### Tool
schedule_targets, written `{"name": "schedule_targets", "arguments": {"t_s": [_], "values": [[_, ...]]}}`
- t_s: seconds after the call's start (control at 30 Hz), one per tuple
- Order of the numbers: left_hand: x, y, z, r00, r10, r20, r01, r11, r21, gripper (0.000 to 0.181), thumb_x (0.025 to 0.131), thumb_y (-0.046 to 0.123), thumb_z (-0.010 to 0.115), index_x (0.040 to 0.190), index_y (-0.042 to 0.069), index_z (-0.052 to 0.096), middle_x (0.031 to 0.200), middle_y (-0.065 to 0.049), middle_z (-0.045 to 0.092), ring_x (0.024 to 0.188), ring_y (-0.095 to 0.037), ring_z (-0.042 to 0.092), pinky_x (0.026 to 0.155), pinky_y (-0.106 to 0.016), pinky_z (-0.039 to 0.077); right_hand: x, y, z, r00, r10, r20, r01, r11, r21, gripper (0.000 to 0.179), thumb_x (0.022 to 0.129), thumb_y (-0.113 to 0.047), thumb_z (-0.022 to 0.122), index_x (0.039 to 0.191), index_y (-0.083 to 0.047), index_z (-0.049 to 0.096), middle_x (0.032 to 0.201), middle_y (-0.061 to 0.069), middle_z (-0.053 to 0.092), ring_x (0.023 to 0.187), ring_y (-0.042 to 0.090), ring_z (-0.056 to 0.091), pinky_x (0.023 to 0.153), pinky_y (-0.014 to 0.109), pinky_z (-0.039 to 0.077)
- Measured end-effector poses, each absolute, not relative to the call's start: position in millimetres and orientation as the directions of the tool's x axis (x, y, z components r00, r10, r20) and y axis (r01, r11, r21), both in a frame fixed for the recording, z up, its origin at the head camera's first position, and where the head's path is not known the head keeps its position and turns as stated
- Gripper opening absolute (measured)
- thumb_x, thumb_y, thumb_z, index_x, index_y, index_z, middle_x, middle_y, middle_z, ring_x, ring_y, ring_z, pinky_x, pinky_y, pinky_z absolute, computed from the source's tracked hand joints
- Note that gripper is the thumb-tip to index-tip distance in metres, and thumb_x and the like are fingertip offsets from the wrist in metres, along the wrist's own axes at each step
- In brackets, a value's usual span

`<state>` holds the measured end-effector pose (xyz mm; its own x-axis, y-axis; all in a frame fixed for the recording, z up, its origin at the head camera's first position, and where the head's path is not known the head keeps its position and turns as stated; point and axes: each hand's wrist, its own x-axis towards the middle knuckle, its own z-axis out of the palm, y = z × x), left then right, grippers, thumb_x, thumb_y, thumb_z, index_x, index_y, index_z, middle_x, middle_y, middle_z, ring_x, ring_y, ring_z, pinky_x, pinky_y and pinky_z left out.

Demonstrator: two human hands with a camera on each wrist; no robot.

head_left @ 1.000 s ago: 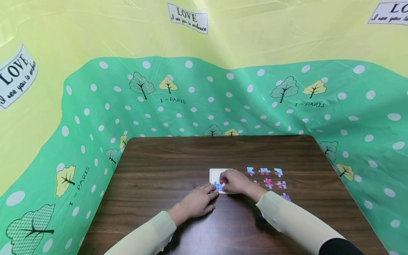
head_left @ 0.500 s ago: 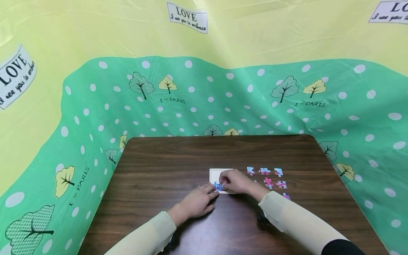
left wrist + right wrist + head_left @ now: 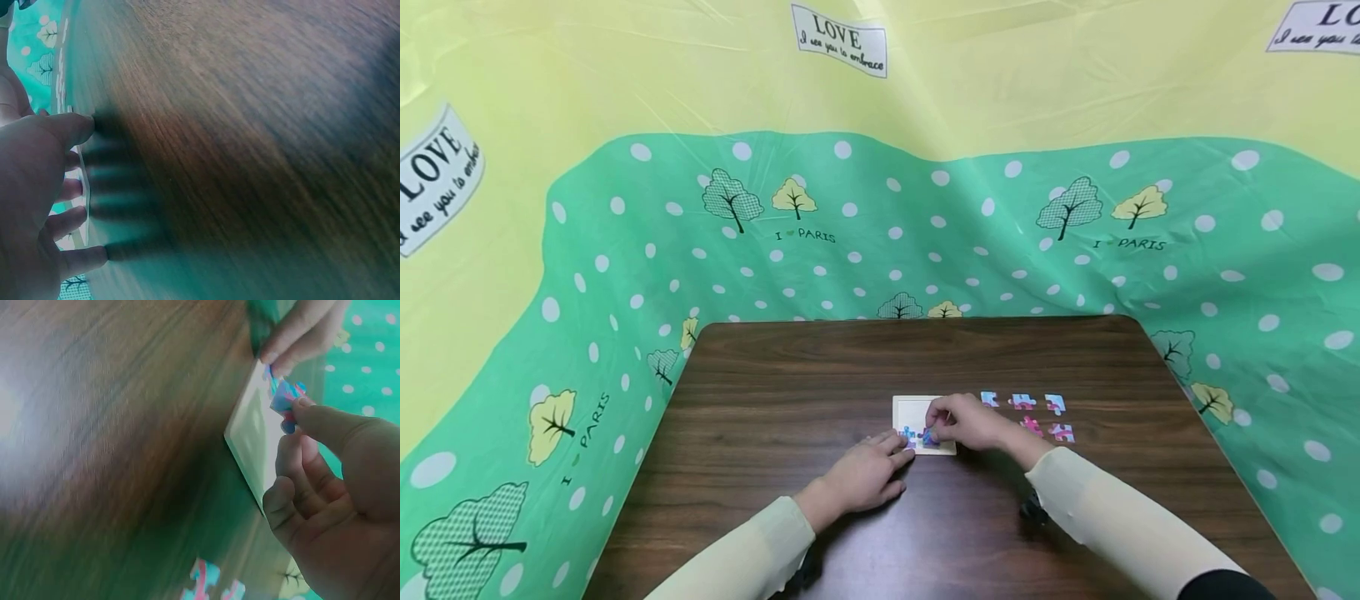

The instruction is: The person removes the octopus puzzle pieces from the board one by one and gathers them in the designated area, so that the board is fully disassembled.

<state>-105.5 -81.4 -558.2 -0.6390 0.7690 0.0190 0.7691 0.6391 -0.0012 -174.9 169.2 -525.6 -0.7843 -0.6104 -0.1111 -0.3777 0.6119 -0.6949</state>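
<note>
A white square puzzle tray (image 3: 917, 405) lies on the table in the head view, with a blue-purple puzzle piece (image 3: 907, 435) in its lower left corner. My left hand (image 3: 867, 475) rests with extended fingers at the tray's lower left edge, fingertips by that piece. In the left wrist view, this hand (image 3: 28, 175) has its fingers spread along the tray edge. Over the tray's lower right part, my right hand (image 3: 973, 422) pinches another puzzle piece (image 3: 284, 399). The right wrist view shows that piece tilted, held between thumb and fingers above the tray surface (image 3: 253, 422).
Several loose pink and blue puzzle pieces (image 3: 1022, 402) lie in rows right of the tray, partly behind my right hand and forearm. They rest on a dark wooden table (image 3: 790, 367). A green and yellow patterned cloth (image 3: 865, 225) hangs around its far and side edges.
My right hand has shifted slightly right and up, with the pinched piece now showing apart from the corner piece. Its sleeve now covers a lower-right loose piece. My left hand stays put.
</note>
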Motion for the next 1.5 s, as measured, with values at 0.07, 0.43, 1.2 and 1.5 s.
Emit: {"name": "schedule_targets", "arguments": {"t_s": [0.07,0.43,1.2,1.5], "values": [[-105.8,-80.8,-557.9,-0.642,0.767,0.012,0.767,0.642,0.002,0.054,0.099,0.043,0.062,0.145,0.014,0.060,0.146,-0.007,0.057,0.139,-0.027,0.053,0.114,-0.042,0.045,-175.3,176.1,-523.2,-0.787,-0.605,-0.121,-0.356,0.605,-0.712,0.008,0.091,-0.012,0.077,0.093,-0.016,0.070,0.079,-0.008,0.064,0.073,0.008,0.058,0.067,0.026,0.050],[-105.5,-80.5,-557.8,-0.643,0.766,0.007,0.766,0.643,0.004,0.056,0.099,0.043,0.062,0.146,0.013,0.058,0.149,-0.007,0.055,0.140,-0.028,0.052,0.114,-0.042,0.044,-166.7,229.4,-513.5,-0.794,-0.588,-0.156,-0.291,0.592,-0.751,0.004,0.095,-0.009,0.072,0.098,-0.011,0.075,0.083,-0.002,0.068,0.074,0.012,0.058,0.066,0.026,0.052],[-104.4,-81.2,-555.6,-0.649,0.761,0.016,0.761,0.649,0.007,0.056,0.099,0.045,0.063,0.146,0.015,0.059,0.147,-0.007,0.056,0.139,-0.029,0.053,0.112,-0.044,0.046,-146.7,316.0,-504.5,-0.814,-0.531,-0.238,-0.222,0.662,-0.716,0.006,0.089,-0.006,0.076,0.095,-0.007,0.074,0.084,0.002,0.071,0.076,0.011,0.064,0.067,0.026,0.054],[-104.5,-80.4,-557.7,-0.644,0.764,0.027,0.765,0.644,0.009,0.055,0.098,0.043,0.064,0.145,0.015,0.060,0.145,-0.006,0.057,0.137,-0.028,0.054,0.111,-0.043,0.048,-140.4,324.3,-515.3,-0.809,-0.526,-0.262,-0.235,0.698,-0.677,0.009,0.087,-0.002,0.076,0.089,-0.011,0.075,0.077,-0.001,0.069,0.068,0.006,0.060,0.060,0.024,0.051]]}}
